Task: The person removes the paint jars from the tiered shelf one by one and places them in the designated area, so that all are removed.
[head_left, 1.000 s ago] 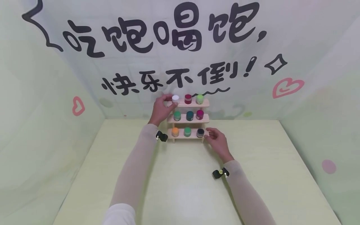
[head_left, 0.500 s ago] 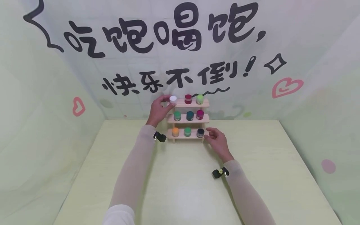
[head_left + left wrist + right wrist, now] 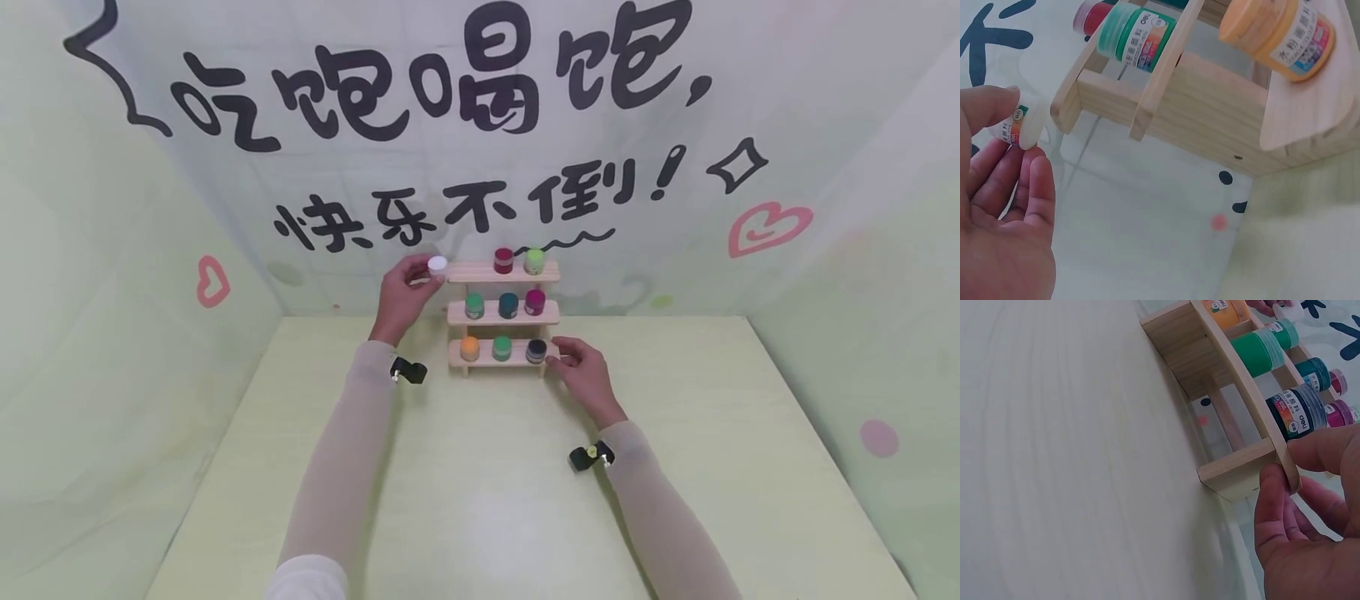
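A small white paint jar is pinched between the thumb and fingers of my left hand, just left of the top tier of a wooden three-tier rack. Its label shows in the left wrist view. My right hand grips the right end of the bottom tier, thumb above and fingers beneath, as the right wrist view shows. Close to that thumb stands a black paint jar. On the top tier are a red jar and a light green jar.
The middle tier bears a green jar, a teal jar and a magenta jar. An orange jar and another green jar stand on the bottom tier. Behind the pale table hangs a printed cloth.
My left hand has carried the white paint jar leftward from the left end of the top tier to beside it. The right hand keeps its place on the rack.
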The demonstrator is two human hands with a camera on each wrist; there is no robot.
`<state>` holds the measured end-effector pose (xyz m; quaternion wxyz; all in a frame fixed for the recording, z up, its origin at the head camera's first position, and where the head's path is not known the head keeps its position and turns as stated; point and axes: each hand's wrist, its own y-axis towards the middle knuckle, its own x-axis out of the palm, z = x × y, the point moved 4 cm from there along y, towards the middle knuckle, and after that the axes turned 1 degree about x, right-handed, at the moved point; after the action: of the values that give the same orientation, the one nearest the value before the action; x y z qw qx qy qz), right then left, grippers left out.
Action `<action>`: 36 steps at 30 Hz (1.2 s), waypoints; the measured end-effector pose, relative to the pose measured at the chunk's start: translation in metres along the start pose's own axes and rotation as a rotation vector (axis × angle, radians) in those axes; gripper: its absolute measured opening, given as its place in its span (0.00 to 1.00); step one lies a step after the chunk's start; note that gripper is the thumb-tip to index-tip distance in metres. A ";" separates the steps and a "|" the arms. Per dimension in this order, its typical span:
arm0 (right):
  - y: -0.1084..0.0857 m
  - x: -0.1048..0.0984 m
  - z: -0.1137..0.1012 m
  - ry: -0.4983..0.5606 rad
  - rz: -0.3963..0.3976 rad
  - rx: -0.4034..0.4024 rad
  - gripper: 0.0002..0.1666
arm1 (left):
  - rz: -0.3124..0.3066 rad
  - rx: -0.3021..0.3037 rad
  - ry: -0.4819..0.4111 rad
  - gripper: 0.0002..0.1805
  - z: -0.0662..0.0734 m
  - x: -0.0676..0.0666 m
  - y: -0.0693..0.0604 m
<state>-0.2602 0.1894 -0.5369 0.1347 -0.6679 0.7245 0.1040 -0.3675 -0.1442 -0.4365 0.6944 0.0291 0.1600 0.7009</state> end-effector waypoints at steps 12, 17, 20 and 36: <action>0.000 0.000 0.003 0.066 -0.029 0.029 0.28 | 0.011 -0.015 -0.012 0.26 -0.010 -0.017 -0.014; 0.002 -0.002 0.004 0.077 -0.034 0.043 0.29 | 0.010 -0.026 -0.040 0.25 -0.016 -0.023 -0.022; 0.004 -0.002 0.006 0.073 -0.030 0.032 0.28 | 0.014 -0.036 -0.052 0.24 -0.021 -0.027 -0.027; 0.007 -0.001 0.006 0.075 -0.034 0.044 0.28 | -0.001 -0.111 0.001 0.23 -0.054 -0.040 -0.052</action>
<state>-0.2663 0.1932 -0.5420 0.1238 -0.6804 0.7198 0.0606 -0.3300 -0.1940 -0.4940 0.6953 -0.0100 0.1215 0.7083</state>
